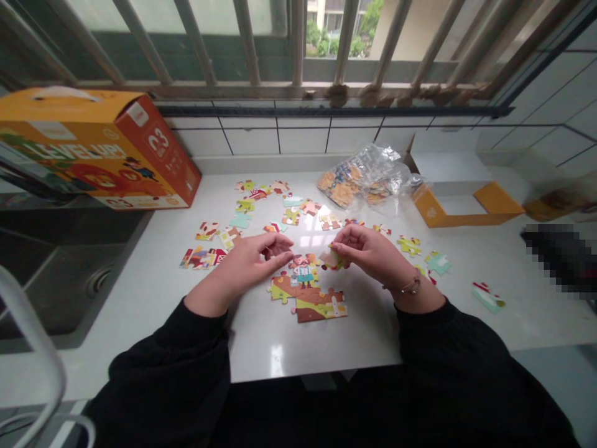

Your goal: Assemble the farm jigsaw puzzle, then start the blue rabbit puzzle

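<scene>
A partly joined jigsaw puzzle (321,305), showing a figure in a teal apron on brown and green ground, lies on the white counter in front of me. My right hand (361,249) pinches a puzzle piece (331,259) just right of the figure, tilted above the counter. At the figure's upper left is my left hand (263,258), its fingers slightly curled and apart, holding nothing. Loose puzzle pieces (240,219) are scattered beyond both hands. A joined strip with a red barn (204,258) sits left of my left hand.
An orange puzzle box (102,152) stands at the left beside a dark sink (107,267). Clear plastic bags of pieces (347,183) and an open orange-and-white box (466,211) are at the back. One piece (488,297) lies far right, near a pixelated dark object (559,258).
</scene>
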`<action>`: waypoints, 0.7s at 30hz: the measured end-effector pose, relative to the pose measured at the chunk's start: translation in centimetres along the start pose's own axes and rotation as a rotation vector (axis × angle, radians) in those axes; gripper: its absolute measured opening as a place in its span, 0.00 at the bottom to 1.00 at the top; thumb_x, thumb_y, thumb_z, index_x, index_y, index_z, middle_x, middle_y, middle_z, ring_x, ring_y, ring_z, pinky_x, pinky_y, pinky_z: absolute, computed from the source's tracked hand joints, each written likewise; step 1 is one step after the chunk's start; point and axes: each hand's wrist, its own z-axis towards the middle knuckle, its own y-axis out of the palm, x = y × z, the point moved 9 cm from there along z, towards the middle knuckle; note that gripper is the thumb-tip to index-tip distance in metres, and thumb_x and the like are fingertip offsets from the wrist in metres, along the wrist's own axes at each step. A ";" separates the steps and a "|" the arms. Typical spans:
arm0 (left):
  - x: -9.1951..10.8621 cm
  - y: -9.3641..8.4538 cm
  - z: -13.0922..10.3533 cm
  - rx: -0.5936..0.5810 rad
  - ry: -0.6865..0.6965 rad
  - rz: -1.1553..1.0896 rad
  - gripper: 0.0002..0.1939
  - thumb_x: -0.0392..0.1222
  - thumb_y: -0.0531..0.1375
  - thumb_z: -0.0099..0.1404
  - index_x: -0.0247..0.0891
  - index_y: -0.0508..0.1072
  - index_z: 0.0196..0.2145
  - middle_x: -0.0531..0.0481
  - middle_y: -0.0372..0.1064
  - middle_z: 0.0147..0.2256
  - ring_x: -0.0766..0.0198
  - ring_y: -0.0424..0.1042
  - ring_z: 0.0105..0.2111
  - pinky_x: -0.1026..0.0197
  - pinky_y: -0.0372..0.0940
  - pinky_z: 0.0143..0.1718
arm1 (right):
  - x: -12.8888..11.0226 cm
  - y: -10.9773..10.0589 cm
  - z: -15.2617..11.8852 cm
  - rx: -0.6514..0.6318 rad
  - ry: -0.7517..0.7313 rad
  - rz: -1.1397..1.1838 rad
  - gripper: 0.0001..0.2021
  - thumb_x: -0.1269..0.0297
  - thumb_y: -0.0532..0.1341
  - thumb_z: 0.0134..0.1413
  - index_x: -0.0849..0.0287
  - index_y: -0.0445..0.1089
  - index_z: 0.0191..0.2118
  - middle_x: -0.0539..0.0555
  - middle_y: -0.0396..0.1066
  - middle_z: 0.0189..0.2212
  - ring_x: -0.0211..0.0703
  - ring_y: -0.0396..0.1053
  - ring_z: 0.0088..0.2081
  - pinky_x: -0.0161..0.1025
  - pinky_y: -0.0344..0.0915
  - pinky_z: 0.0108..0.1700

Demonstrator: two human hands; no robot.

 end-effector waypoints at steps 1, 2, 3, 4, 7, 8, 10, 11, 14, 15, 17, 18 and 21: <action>0.3 0.8 0.0 -0.043 -0.011 -0.055 0.22 0.61 0.67 0.75 0.41 0.83 0.53 0.46 0.83 0.45 0.57 0.79 0.41 0.55 0.70 0.43 | 0.0 0.8 0.1 -0.005 0.014 0.089 0.25 0.37 0.75 0.60 0.54 0.74 0.41 0.51 0.79 0.32 0.42 0.77 0.31 0.39 0.74 0.33; 0.5 1.7 0.0 -0.077 -0.024 -0.109 0.23 0.61 0.68 0.73 0.41 0.83 0.54 0.46 0.83 0.45 0.57 0.79 0.41 0.55 0.71 0.44 | 0.0 1.5 0.2 -0.008 0.030 0.160 0.26 0.36 0.77 0.57 0.54 0.73 0.40 0.50 0.79 0.32 0.41 0.77 0.31 0.39 0.74 0.33; 0.6 2.4 0.1 -0.106 -0.038 -0.168 0.24 0.61 0.69 0.72 0.40 0.82 0.54 0.46 0.83 0.44 0.57 0.79 0.41 0.55 0.71 0.44 | 0.1 2.1 0.4 -0.010 0.043 0.214 0.27 0.36 0.78 0.54 0.54 0.73 0.39 0.50 0.79 0.31 0.41 0.77 0.31 0.39 0.75 0.33; 0.6 3.1 0.2 -0.119 -0.053 -0.236 0.24 0.61 0.70 0.71 0.39 0.82 0.52 0.45 0.83 0.44 0.57 0.79 0.41 0.55 0.72 0.43 | 0.2 2.6 0.5 -0.009 0.051 0.254 0.28 0.36 0.79 0.52 0.54 0.73 0.38 0.50 0.79 0.31 0.41 0.77 0.31 0.39 0.75 0.33; 0.0 4.6 0.6 -0.125 -0.101 -0.450 0.23 0.61 0.72 0.69 0.38 0.79 0.46 0.47 0.81 0.39 0.59 0.78 0.37 0.58 0.71 0.39 | 0.5 3.3 0.8 0.011 0.022 0.286 0.28 0.37 0.81 0.49 0.54 0.72 0.35 0.51 0.81 0.32 0.42 0.78 0.33 0.40 0.76 0.36; -0.3 4.9 0.7 -0.131 -0.115 -0.506 0.23 0.60 0.72 0.68 0.38 0.78 0.45 0.47 0.80 0.38 0.60 0.77 0.36 0.59 0.70 0.38 | 0.5 3.3 0.9 0.022 0.004 0.274 0.28 0.37 0.81 0.50 0.54 0.73 0.34 0.52 0.81 0.33 0.43 0.78 0.34 0.41 0.76 0.38; -0.8 5.3 0.8 -0.132 -0.136 -0.573 0.23 0.60 0.73 0.68 0.38 0.77 0.44 0.48 0.79 0.37 0.62 0.76 0.35 0.61 0.68 0.35 | 0.7 3.1 0.9 0.037 -0.015 0.230 0.27 0.38 0.81 0.51 0.54 0.73 0.34 0.53 0.82 0.34 0.44 0.79 0.35 0.41 0.75 0.38; -1.0 5.2 0.8 -0.118 -0.145 -0.581 0.23 0.60 0.72 0.68 0.38 0.77 0.45 0.49 0.78 0.36 0.63 0.75 0.34 0.62 0.67 0.34 | 0.8 3.2 0.9 0.026 -0.015 0.201 0.26 0.38 0.81 0.51 0.54 0.73 0.34 0.53 0.82 0.34 0.44 0.79 0.34 0.41 0.74 0.37; -1.5 4.1 0.7 -0.033 -0.163 -0.510 0.21 0.59 0.70 0.71 0.39 0.78 0.48 0.52 0.75 0.34 0.65 0.70 0.29 0.64 0.62 0.30 | 0.9 4.1 0.7 -0.083 -0.011 0.118 0.25 0.37 0.79 0.54 0.54 0.76 0.35 0.53 0.82 0.33 0.43 0.78 0.33 0.40 0.73 0.35; -1.6 3.6 0.5 -0.014 -0.167 -0.456 0.20 0.58 0.68 0.73 0.39 0.79 0.50 0.52 0.74 0.33 0.65 0.69 0.29 0.63 0.62 0.30 | 0.7 4.4 0.6 -0.116 -0.016 0.095 0.25 0.36 0.77 0.56 0.54 0.77 0.36 0.54 0.83 0.34 0.44 0.79 0.33 0.40 0.73 0.36; -1.7 2.5 0.4 -0.009 -0.146 -0.319 0.19 0.57 0.64 0.76 0.41 0.82 0.52 0.50 0.76 0.35 0.62 0.72 0.32 0.61 0.66 0.33 | 0.4 4.2 0.5 -0.128 -0.033 0.049 0.25 0.35 0.74 0.60 0.54 0.78 0.39 0.54 0.83 0.35 0.44 0.80 0.34 0.41 0.75 0.37; -1.7 1.9 0.3 -0.020 -0.119 -0.248 0.19 0.57 0.63 0.76 0.42 0.83 0.53 0.48 0.79 0.39 0.59 0.76 0.36 0.59 0.70 0.38 | 0.2 3.8 0.5 -0.107 -0.041 0.026 0.25 0.34 0.73 0.61 0.54 0.78 0.40 0.55 0.83 0.35 0.44 0.80 0.34 0.41 0.75 0.38; -1.8 0.3 -0.1 -0.087 -0.046 -0.103 0.20 0.58 0.63 0.76 0.46 0.86 0.53 0.45 0.84 0.51 0.52 0.80 0.51 0.52 0.73 0.53 | -0.1 2.0 0.6 -0.003 -0.051 -0.025 0.26 0.32 0.72 0.61 0.54 0.76 0.39 0.54 0.82 0.33 0.43 0.79 0.31 0.41 0.74 0.36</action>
